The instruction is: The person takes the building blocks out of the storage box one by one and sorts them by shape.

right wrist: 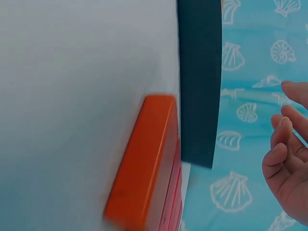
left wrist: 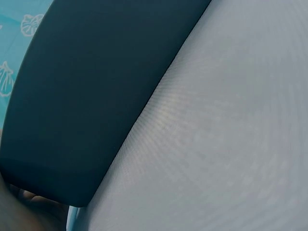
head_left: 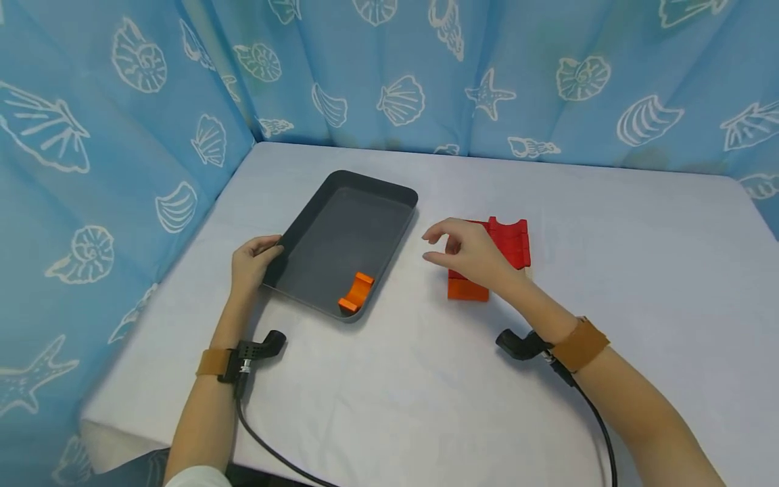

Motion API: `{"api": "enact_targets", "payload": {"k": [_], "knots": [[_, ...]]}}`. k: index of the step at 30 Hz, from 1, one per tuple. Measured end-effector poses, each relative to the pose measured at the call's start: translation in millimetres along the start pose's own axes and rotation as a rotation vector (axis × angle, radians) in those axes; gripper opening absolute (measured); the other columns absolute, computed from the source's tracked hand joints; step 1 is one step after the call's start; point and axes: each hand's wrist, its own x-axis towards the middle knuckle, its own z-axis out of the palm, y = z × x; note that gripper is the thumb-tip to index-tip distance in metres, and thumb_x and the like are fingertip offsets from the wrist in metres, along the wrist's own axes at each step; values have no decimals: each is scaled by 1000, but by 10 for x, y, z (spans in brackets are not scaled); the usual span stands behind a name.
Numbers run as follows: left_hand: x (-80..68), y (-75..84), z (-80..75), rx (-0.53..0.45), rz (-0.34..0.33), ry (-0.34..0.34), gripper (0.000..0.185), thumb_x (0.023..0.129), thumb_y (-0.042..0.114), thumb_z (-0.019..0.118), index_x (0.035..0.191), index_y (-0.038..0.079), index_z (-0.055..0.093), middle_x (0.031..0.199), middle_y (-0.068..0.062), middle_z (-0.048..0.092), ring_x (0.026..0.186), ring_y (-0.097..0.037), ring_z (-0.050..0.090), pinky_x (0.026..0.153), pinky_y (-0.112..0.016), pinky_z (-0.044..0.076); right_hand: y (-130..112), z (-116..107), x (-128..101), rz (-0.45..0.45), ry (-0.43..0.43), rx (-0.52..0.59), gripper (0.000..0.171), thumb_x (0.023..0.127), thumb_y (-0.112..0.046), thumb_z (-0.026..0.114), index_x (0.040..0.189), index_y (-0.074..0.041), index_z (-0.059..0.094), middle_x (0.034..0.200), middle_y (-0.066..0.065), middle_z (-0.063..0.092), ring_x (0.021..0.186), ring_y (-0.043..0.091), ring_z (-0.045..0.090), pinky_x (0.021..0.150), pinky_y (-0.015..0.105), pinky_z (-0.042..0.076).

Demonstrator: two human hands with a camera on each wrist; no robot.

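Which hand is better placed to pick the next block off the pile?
Right, probably. The right hand hangs open just above the blocks, holding nothing. The left hand grips the near corner of the tray, across the tray from the pile.

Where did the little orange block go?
In the head view, the little orange block lies inside the dark tray, at its near corner on the right, between the left hand and the right hand.

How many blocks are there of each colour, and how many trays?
Orange blocks: 2, one arch-shaped orange block in the tray, one flat orange block by the right hand
Red blocks: 1 cluster; pieces cannot be separated
Dark trays: 1, gripped by the left hand
Total: 4
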Motion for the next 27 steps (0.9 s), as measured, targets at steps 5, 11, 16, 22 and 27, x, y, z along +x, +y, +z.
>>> {"api": "enact_targets", "payload": {"k": [5, 11, 16, 22, 27], "knots": [[-21, -38, 10, 4, -8, 6, 30, 81, 8, 63, 107, -7, 59, 87, 8, 62, 92, -10, 54, 86, -27, 39, -63, 133, 99, -7, -38, 18, 35, 75, -14, 72, 108, -6, 61, 98, 5, 60, 61, 15, 50, 53, 27, 44], [-19, -11, 15, -18, 1, 14, 32, 81, 11, 64, 107, -7, 59, 86, 10, 61, 92, -11, 53, 86, -28, 38, -89, 221, 231, -48, -120, 14, 47, 75, -13, 73, 118, -5, 57, 110, 10, 59, 60, 14, 50, 52, 26, 43], [-20, -4, 14, -19, 8, 12, 33, 81, 14, 64, 107, -7, 59, 86, 10, 60, 92, -11, 52, 87, -29, 36, -123, 325, 334, -79, -174, 35, 48, 74, -12, 73, 118, -3, 56, 111, 12, 59, 58, 14, 49, 52, 26, 42], [-19, -13, 9, -14, 33, 17, 33, 80, 19, 67, 104, -3, 61, 85, 9, 60, 91, -12, 52, 87, -30, 36, -194, 477, 452, -114, -231, 60, 43, 75, -13, 73, 114, -2, 59, 105, 10, 61, 56, 14, 47, 50, 25, 39], [-25, -15, 16, -18, 45, 13, 31, 80, 20, 67, 101, -1, 63, 83, 9, 61, 89, -12, 53, 86, -30, 36, -238, 590, 548, -115, -284, -20, 38, 76, -17, 72, 110, -4, 62, 98, 9, 62, 65, 20, 44, 56, 26, 36]]}}
